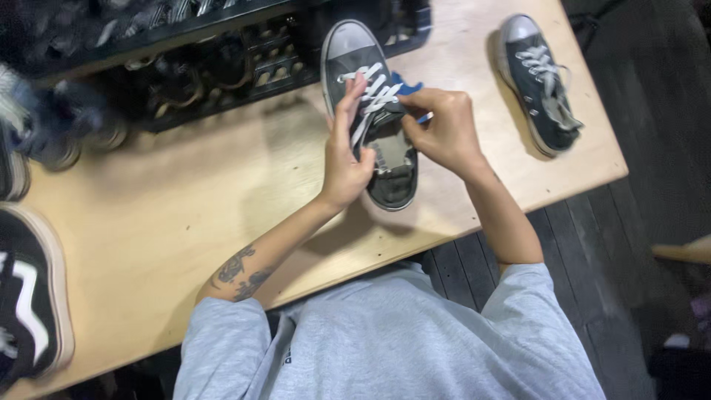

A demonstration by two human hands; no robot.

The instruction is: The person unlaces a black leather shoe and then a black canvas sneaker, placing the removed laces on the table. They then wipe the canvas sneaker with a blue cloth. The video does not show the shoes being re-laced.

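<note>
Pale wood forms the desk [185, 215], and near its front edge a dark sneaker [374, 111] is held. Its side is clasped by the left hand [346, 159], while a white lace [374, 92] is pinched by the right hand [441, 130]. Upper eyelets appear laced, lower ones seemingly unfinished. A matching sneaker [539, 83] lies at the right corner, already laced.

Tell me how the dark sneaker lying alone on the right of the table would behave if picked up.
The lone sneaker probably flexes: its canvas upper looks soft and its collar sags. Its loose white laces would likely dangle. Lying flat on its rubber sole, it seems unlikely to roll.
</note>
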